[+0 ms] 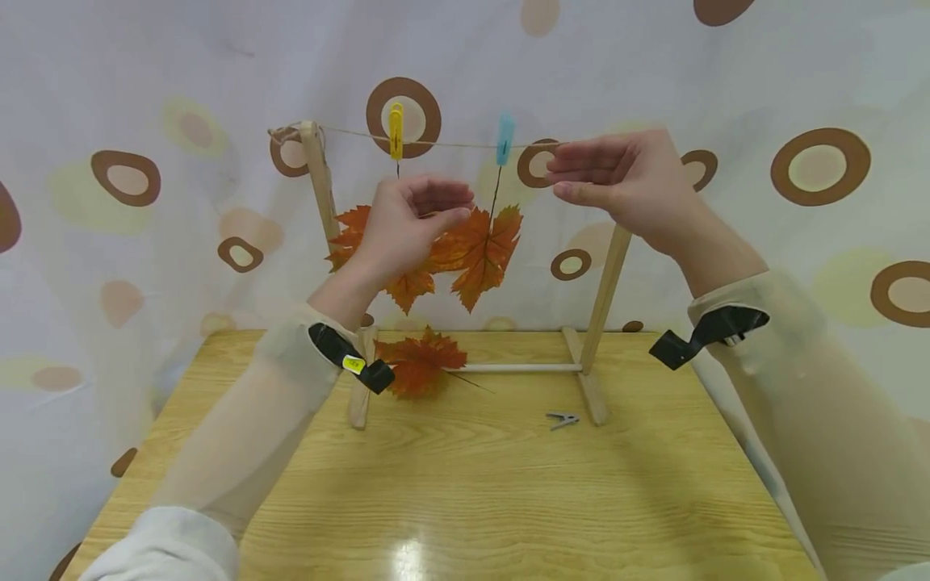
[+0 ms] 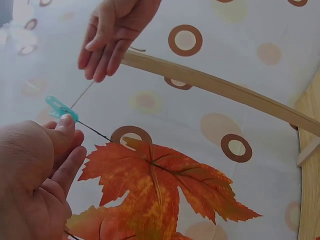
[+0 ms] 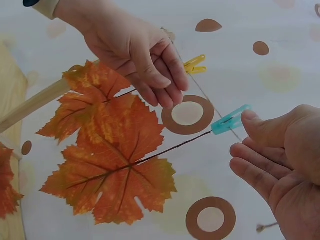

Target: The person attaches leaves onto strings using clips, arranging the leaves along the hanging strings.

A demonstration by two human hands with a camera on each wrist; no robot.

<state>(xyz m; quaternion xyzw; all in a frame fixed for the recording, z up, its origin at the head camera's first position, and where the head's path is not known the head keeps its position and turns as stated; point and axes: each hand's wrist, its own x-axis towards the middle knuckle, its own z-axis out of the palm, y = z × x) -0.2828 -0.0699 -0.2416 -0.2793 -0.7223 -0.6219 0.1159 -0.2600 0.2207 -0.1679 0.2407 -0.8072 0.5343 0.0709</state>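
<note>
Two orange maple leaves hang by their stems from a string [image 1: 458, 145]. A blue clothespin [image 1: 504, 140] clips the right leaf [image 1: 485, 250], and a yellow clothespin [image 1: 395, 131] clips the left leaf [image 1: 352, 230], partly hidden behind my left hand [image 1: 410, 222]. That hand is raised before the leaves, fingers loosely bent, holding nothing. My right hand [image 1: 628, 181] hovers by the string's right end with fingers extended and thumb apart, also holding nothing. The right wrist view shows the blue clothespin [image 3: 230, 120] near the right fingertips, the left hand [image 3: 145, 60] apart from it.
A wooden frame with a left post [image 1: 317, 169] and right post [image 1: 606, 290] carries the string. Another maple leaf [image 1: 421, 363] lies over its white lower bar [image 1: 519, 368]. A grey clothespin [image 1: 563, 420] lies on the wooden table [image 1: 465, 484], near the right foot.
</note>
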